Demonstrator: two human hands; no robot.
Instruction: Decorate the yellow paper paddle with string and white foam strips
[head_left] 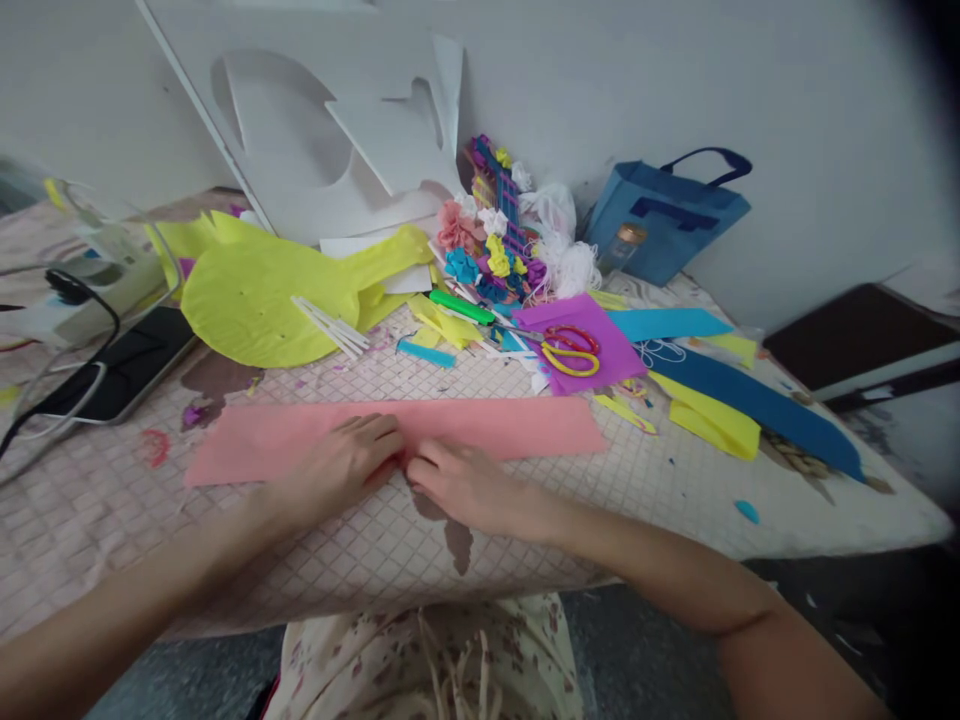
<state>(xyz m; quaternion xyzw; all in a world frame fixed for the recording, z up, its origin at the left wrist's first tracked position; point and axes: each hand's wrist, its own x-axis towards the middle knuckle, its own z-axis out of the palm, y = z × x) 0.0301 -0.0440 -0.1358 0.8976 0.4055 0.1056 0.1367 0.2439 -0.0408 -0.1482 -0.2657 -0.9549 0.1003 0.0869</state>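
Observation:
A long pink strip of crepe-like paper [495,425] lies flat across the table in front of me. My left hand [356,460] rests on its middle, fingers bent and closed on the paper near its front edge. Right beside it, my right hand [457,480] has curled fingers pinching the same edge. The fingertips nearly meet, and the bit of paper between them is mostly hidden. Behind the strip, scissors [570,350] with red and yellow handles lie on a purple paper sheet [615,360]. A green cutter [461,306] lies next to them.
At the back are a yellow paper-covered shape [270,300] with white sticks [330,328], paper flowers [459,228], and a blue bag [664,225]. A phone [120,365] and cables are at left. Blue paper strips [757,400] lie at right, near the table edge.

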